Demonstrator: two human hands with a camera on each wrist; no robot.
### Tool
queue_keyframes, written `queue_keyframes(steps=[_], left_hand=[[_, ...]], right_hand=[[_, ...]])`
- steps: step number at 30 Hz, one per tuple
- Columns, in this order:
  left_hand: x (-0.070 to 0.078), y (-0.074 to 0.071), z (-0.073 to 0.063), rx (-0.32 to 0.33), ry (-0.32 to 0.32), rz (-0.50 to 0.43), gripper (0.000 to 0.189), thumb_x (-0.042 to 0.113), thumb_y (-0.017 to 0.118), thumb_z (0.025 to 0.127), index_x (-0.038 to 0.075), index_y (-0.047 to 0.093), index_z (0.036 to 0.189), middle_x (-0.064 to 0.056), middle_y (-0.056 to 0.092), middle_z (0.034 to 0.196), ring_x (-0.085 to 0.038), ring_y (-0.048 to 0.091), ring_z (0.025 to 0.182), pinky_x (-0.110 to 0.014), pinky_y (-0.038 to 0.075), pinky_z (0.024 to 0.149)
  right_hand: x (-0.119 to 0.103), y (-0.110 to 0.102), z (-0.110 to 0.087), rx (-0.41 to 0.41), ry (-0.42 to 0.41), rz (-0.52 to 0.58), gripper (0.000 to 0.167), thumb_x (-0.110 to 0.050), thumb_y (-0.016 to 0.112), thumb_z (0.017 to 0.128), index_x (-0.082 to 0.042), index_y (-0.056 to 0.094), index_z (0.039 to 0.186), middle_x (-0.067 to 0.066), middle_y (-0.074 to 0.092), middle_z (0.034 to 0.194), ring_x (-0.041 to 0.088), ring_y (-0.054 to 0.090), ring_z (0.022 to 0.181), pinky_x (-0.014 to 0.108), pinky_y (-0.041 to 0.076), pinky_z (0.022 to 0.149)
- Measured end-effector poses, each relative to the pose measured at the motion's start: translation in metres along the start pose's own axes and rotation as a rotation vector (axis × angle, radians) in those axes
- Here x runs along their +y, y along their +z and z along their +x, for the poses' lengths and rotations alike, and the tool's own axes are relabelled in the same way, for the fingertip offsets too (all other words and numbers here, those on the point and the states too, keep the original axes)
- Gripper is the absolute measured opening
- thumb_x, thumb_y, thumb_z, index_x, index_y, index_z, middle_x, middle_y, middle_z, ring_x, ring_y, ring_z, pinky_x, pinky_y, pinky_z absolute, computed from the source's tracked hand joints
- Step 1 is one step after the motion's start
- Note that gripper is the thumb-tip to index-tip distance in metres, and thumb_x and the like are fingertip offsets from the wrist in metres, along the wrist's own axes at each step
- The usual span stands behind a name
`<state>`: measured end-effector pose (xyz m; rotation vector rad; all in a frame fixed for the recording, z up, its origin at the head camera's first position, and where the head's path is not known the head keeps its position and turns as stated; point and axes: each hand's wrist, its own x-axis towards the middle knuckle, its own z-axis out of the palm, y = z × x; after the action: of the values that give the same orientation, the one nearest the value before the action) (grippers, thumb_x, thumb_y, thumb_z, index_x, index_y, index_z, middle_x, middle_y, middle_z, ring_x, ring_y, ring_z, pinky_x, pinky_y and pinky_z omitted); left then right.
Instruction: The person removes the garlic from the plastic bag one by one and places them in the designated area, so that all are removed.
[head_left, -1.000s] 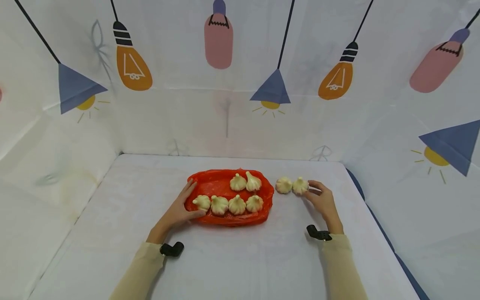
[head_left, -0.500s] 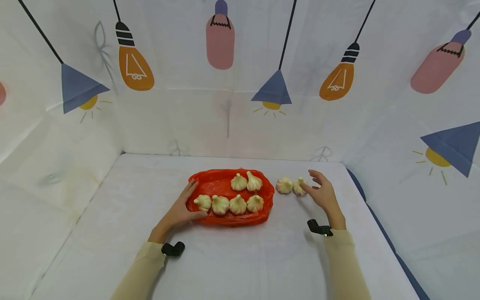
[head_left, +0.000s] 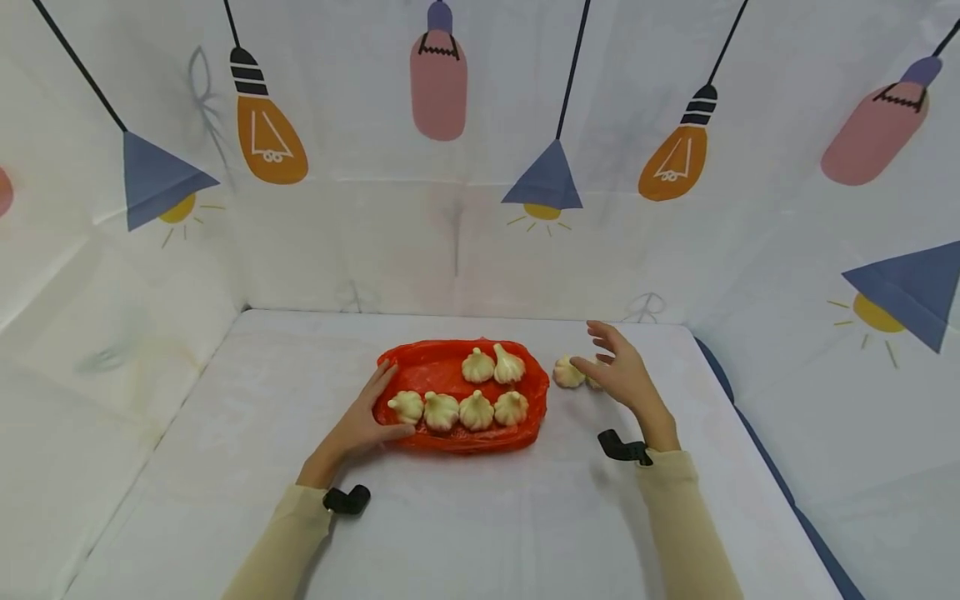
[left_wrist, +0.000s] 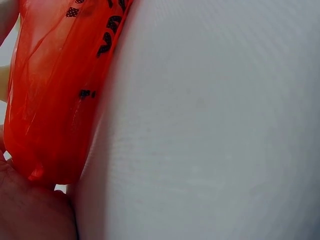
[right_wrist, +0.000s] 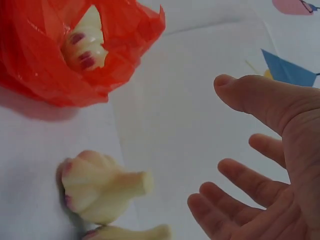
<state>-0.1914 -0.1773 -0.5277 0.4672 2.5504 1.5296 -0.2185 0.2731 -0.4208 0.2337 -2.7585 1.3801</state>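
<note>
A tray (head_left: 420, 363), covered in red plastic, bears several garlic bulbs: a front row with a garlic bulb (head_left: 476, 410) in it, and two at the back right. My left hand (head_left: 360, 425) rests against the tray's left end, its thumb along the front rim and its fingers reaching up the left side. Right of the tray, two more garlic bulbs (head_left: 567, 372) lie on the table; one is mostly hidden behind my right hand (head_left: 622, 375). In the right wrist view that hand's fingers are spread above the table, apart from the nearer garlic bulb (right_wrist: 95, 187), holding nothing.
The white-covered table (head_left: 480, 525) ends at a back wall of printed cloth (head_left: 337, 233) with lamps and bulbs drawn on it. More white cloth (head_left: 97, 333) closes the left side. Each wrist wears a black camera mount (head_left: 347, 500).
My right hand has let go of the right-hand loose garlic bulb, then lifted and moved up and left over the pair. The left hand and the tray stay as they were.
</note>
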Motion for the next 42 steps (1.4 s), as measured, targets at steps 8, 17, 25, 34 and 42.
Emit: queue_keyframes(steps=[8, 17, 25, 34, 42], left_hand=[[-0.003, -0.001, 0.001, -0.004, 0.020, 0.004, 0.114, 0.036, 0.089, 0.078, 0.014, 0.020, 0.166, -0.005, 0.005, 0.175, -0.041, 0.006, 0.159, -0.072, 0.016, 0.121], [-0.004, 0.000, -0.001, -0.014, 0.012, -0.001, 0.115, 0.036, 0.089, 0.078, 0.014, 0.019, 0.166, -0.005, 0.003, 0.175, -0.042, 0.005, 0.159, -0.072, 0.016, 0.121], [-0.003, 0.000, -0.002, -0.012, 0.010, 0.015, 0.115, 0.037, 0.089, 0.078, 0.013, 0.019, 0.166, -0.006, 0.003, 0.175, -0.042, 0.005, 0.159, -0.073, 0.016, 0.121], [-0.001, 0.000, -0.001, -0.016, 0.005, 0.024, 0.115, 0.039, 0.089, 0.078, 0.015, 0.019, 0.166, -0.005, 0.003, 0.175, -0.042, 0.005, 0.159, -0.073, 0.016, 0.121], [-0.001, 0.000, 0.001, -0.018, 0.004, 0.026, 0.116, 0.039, 0.089, 0.078, 0.016, 0.018, 0.166, -0.006, 0.003, 0.175, -0.043, 0.004, 0.159, -0.073, 0.016, 0.121]], right_hand=[[-0.028, 0.021, 0.008, -0.122, -0.056, -0.001, 0.078, -0.028, 0.080, 0.091, -0.013, 0.040, 0.156, 0.017, 0.042, 0.159, 0.039, 0.043, 0.145, 0.057, 0.041, 0.117], [-0.051, 0.038, 0.017, -0.223, -0.092, -0.078, 0.081, -0.030, 0.080, 0.090, -0.014, 0.038, 0.158, 0.015, 0.044, 0.158, 0.039, 0.046, 0.142, 0.055, 0.044, 0.115], [-0.071, 0.051, 0.023, -0.303, -0.133, -0.130, 0.080, -0.029, 0.080, 0.090, -0.014, 0.039, 0.157, 0.012, 0.045, 0.158, 0.039, 0.048, 0.141, 0.057, 0.046, 0.112], [-0.092, 0.079, 0.036, -0.452, -0.216, -0.147, 0.075, -0.029, 0.077, 0.091, -0.014, 0.042, 0.156, 0.011, 0.047, 0.157, 0.039, 0.047, 0.142, 0.060, 0.046, 0.111], [-0.106, 0.107, 0.043, -0.585, -0.263, -0.143, 0.076, -0.039, 0.076, 0.092, -0.020, 0.041, 0.157, 0.006, 0.044, 0.159, 0.028, 0.049, 0.140, 0.052, 0.047, 0.112]])
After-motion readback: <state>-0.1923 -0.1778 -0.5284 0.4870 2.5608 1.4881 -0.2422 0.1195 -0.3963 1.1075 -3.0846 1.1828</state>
